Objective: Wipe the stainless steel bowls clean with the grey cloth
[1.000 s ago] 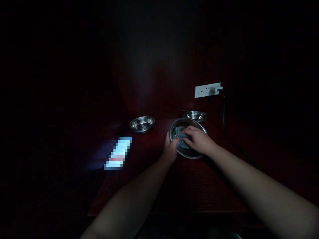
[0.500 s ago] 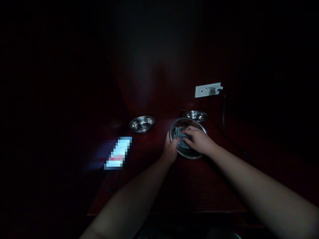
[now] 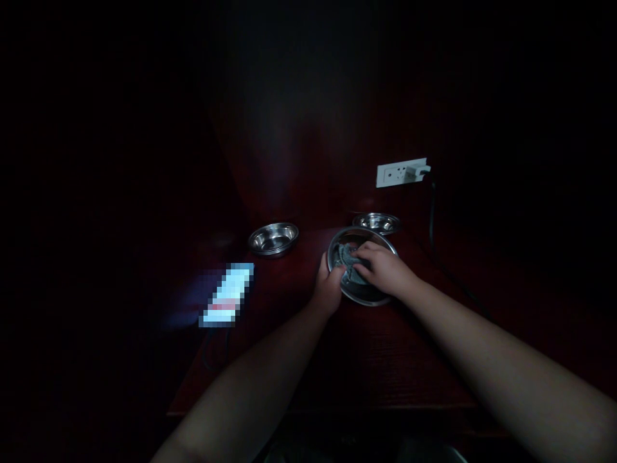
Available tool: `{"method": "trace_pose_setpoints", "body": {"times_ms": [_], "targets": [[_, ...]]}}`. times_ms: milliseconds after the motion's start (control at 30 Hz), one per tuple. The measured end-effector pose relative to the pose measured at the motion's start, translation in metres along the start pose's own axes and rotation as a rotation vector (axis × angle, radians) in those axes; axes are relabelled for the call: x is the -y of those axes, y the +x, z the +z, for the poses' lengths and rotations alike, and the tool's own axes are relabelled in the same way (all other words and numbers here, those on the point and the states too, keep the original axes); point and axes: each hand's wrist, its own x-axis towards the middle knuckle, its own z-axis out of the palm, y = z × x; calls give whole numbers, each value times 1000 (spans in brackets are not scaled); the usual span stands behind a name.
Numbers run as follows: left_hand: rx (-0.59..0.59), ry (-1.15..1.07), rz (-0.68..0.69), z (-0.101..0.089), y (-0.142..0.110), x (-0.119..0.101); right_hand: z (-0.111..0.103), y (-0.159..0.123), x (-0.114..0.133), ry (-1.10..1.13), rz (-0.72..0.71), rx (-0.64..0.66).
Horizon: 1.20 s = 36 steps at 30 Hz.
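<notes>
A metal bowl (image 3: 369, 299) is tilted toward me above the dark red table. My left hand (image 3: 330, 286) grips its left rim, thumb over the inside and fingers behind the wall. Inside the bowl lies a grey-green cloth (image 3: 348, 260), bunched up. My right hand (image 3: 383, 267) reaches over the right rim with its fingers closed on the cloth, pressing it to the bowl's inner wall. The fingertips are partly hidden in the folds.
A shallow metal bowl (image 3: 274, 240) stands to the left, another metal bowl (image 3: 376, 222) behind the held one. A glowing, pixelated phone-like screen (image 3: 227, 294) lies at left. A socket plate (image 3: 401, 172) holds a plug whose cable (image 3: 432, 218) hangs down to the table (image 3: 385, 366).
Both hands keep nearly the same place on the bowl and cloth. The cloth's folds have shifted slightly under the right fingers. The whole view has moved a little.
</notes>
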Motion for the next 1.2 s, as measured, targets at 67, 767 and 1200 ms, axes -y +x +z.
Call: {"method": "trace_pose_setpoints", "body": {"times_ms": [67, 767, 1200], "targets": [[-3, -2, -3, -1, 0, 1, 0, 0, 0, 4, 2, 0], [17, -22, 20, -1, 1, 3, 0, 0, 0, 17, -1, 0], [19, -28, 8, -2, 2, 5, 0, 0, -1, 3, -20, 25]]}}
